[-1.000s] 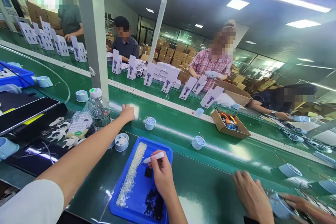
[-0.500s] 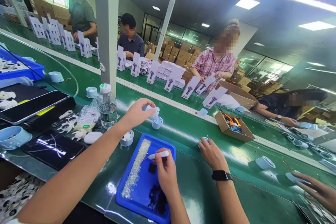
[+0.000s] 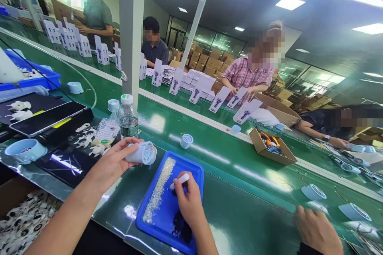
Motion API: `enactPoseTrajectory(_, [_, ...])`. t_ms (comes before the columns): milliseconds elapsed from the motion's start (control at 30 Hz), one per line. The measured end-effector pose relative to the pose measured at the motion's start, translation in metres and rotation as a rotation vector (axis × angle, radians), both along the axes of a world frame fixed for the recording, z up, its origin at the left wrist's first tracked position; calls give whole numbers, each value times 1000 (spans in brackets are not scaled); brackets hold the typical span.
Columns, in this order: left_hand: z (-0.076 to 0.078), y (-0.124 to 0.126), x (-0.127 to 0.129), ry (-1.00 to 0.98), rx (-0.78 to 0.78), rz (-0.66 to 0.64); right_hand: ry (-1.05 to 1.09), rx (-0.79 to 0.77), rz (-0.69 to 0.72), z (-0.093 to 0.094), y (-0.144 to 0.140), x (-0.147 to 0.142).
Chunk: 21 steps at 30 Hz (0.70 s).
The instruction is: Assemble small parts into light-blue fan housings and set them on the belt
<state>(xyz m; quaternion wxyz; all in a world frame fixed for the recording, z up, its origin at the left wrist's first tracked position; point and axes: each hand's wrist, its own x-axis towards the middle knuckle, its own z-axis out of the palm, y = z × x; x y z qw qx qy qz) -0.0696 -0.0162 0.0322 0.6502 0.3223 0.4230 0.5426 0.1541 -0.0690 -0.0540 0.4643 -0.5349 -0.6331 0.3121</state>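
- Two hands work over the near edge of the green desk [image 3: 239, 223]: the left hand [image 3: 112, 165] is wrapped around a pale blue round part [image 3: 140, 153], and the right hand [image 3: 188, 201] pinches a white pen-like tool [image 3: 179, 180].
- The pale blue round part is a short, cup-shaped plastic piece, tipped on its side with its open face turned to the right; thin wires show at that face. It is lifted off the desk, just left of the blue tray [image 3: 167, 223].
- The white pen-like tool is slim and points up and left, its tip over the tray's middle.
- The blue tray is shallow and rectangular, holding a long strip of tiny clear bits [image 3: 158, 195] on its left side and a heap of small black pieces [image 3: 181, 229] near its front edge, under the right wrist.
- Another pale round part [image 3: 186, 140] stands on the green belt beyond the tray.
- A capped water bottle [image 3: 128, 116] stands left of the held part, next to a clear bag [image 3: 104, 131] and loose white pieces on a dark mat.
- At lower right, another person's hand [image 3: 317, 231] rests near more pale blue parts [image 3: 313, 191].
- An open cardboard box [image 3: 269, 147] sits farther back on the belt, with white cartons [image 3: 220, 99] and seated co-workers behind.
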Motion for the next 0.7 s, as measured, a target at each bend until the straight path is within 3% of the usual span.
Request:
enactPoseTrajectory(167, [-2, -12, -11, -12, -67, 2, -44, -47, 50, 0, -11, -3])
enactPoseTrajectory(500, [-7, -21, -13, -15, -92, -22, 145, -32, -259, -17, -27, 19])
enactPoseTrajectory(700, [-9, -22, -9, -18, -121, -78, 139, -50, -278, -25, -34, 22])
